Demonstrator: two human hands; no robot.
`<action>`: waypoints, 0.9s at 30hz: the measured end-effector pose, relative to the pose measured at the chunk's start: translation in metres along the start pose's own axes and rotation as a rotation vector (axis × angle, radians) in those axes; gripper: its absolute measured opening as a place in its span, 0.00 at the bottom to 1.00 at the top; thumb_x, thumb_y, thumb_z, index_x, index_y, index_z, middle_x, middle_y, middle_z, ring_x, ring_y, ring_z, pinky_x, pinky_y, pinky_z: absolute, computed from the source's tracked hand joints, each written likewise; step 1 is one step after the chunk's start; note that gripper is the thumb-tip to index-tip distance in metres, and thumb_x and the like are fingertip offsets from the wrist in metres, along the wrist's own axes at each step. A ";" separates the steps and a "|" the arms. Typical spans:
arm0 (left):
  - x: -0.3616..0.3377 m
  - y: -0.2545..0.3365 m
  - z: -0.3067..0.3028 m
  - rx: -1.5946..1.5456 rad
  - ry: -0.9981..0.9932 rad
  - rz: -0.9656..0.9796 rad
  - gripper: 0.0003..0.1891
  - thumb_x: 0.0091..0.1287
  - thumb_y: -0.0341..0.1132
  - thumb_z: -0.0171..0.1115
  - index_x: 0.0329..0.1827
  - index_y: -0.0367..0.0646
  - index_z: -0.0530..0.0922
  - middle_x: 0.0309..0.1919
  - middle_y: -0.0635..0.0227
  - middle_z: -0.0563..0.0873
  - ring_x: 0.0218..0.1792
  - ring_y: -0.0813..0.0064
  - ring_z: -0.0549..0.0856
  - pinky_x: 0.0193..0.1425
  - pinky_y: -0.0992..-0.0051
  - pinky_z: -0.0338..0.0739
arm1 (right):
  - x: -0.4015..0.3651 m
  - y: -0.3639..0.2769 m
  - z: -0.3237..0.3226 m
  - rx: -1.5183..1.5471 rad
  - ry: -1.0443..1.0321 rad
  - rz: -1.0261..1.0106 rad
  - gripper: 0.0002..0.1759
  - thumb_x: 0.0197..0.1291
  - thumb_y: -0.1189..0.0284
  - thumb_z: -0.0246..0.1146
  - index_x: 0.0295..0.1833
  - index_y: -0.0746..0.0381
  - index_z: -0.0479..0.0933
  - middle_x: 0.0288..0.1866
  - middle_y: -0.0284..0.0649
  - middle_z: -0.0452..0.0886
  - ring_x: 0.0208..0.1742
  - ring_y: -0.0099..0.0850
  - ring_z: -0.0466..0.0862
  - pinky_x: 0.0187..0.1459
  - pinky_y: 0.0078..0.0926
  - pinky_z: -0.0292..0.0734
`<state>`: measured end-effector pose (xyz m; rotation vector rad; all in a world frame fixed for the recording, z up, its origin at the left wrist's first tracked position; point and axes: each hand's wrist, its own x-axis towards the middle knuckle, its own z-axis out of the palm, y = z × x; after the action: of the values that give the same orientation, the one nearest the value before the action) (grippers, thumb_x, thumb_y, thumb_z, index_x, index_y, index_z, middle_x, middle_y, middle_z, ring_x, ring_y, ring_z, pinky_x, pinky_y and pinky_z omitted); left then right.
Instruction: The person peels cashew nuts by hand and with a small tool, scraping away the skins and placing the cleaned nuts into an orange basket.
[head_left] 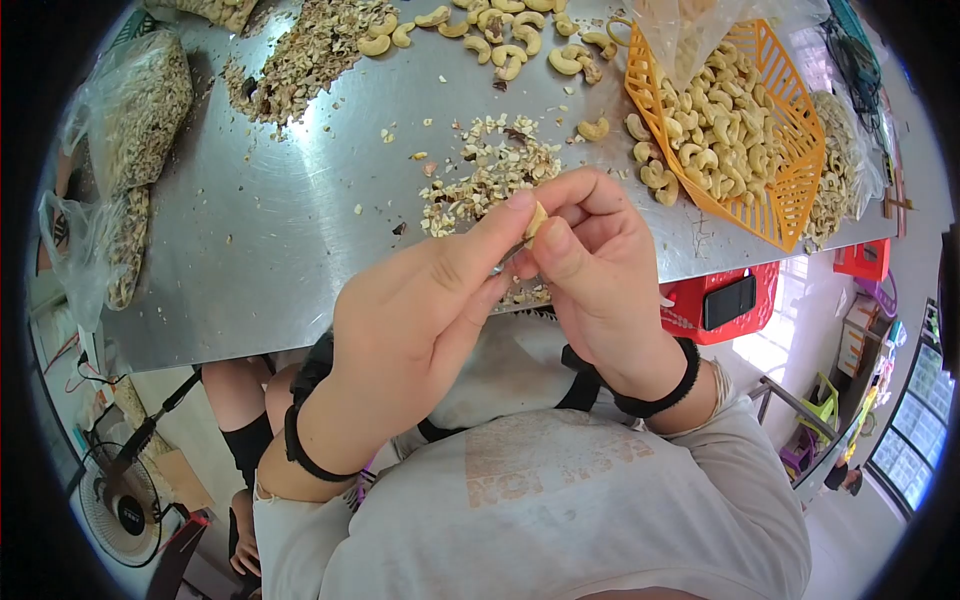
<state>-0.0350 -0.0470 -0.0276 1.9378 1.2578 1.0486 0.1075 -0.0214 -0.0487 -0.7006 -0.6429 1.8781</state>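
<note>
Close over the near edge of the metal table, my two hands meet with their fingertips together. A cashew nut (537, 220) is pinched between the thumb and curled forefinger of my right hand (607, 265). My left hand (415, 295) is closed on a small metal blade (508, 258), mostly hidden by its fingers, with the blade's end at the nut. The left thumb tip also lies against the nut. Just beyond the fingers is a pile of pale and brown cashew scraps (490, 170).
An orange plastic basket (808, 140) of cashews stands at the right. Loose cashews (505, 40) and a larger scrap heap (305, 65) lie farther back. A filled plastic bag (150, 120) sits left. Below the right edge, a phone (729, 303) lies on a red stool (690, 318).
</note>
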 end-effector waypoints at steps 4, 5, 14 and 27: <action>-0.002 -0.003 0.005 0.106 0.078 0.077 0.24 0.48 0.18 0.55 0.52 0.40 0.71 0.31 0.63 0.80 0.25 0.71 0.79 0.28 0.80 0.73 | -0.001 0.004 0.000 -0.020 0.016 -0.005 0.13 0.49 0.74 0.63 0.38 0.66 0.67 0.31 0.38 0.75 0.31 0.21 0.76 0.34 0.14 0.73; -0.003 -0.004 0.006 0.106 0.078 0.077 0.24 0.48 0.18 0.55 0.52 0.40 0.71 0.31 0.63 0.80 0.25 0.71 0.79 0.28 0.80 0.73 | -0.001 0.006 0.000 -0.023 0.017 -0.004 0.13 0.49 0.74 0.63 0.38 0.66 0.67 0.31 0.37 0.75 0.31 0.21 0.76 0.34 0.14 0.73; 0.002 0.005 -0.003 -0.001 0.023 -0.012 0.21 0.53 0.21 0.53 0.53 0.37 0.68 0.32 0.59 0.79 0.29 0.68 0.78 0.33 0.78 0.71 | -0.002 0.001 0.002 0.038 0.005 0.050 0.11 0.51 0.73 0.61 0.37 0.66 0.67 0.30 0.38 0.76 0.29 0.20 0.75 0.33 0.15 0.71; -0.002 0.002 -0.003 -0.076 0.014 -0.025 0.22 0.55 0.21 0.52 0.55 0.39 0.67 0.33 0.60 0.79 0.30 0.69 0.78 0.34 0.78 0.71 | 0.001 -0.004 0.005 0.038 -0.009 0.130 0.09 0.54 0.71 0.58 0.36 0.65 0.70 0.28 0.36 0.76 0.28 0.21 0.74 0.31 0.14 0.69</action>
<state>-0.0367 -0.0490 -0.0252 1.8561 1.2289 1.0833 0.1063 -0.0197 -0.0429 -0.7251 -0.5779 2.0084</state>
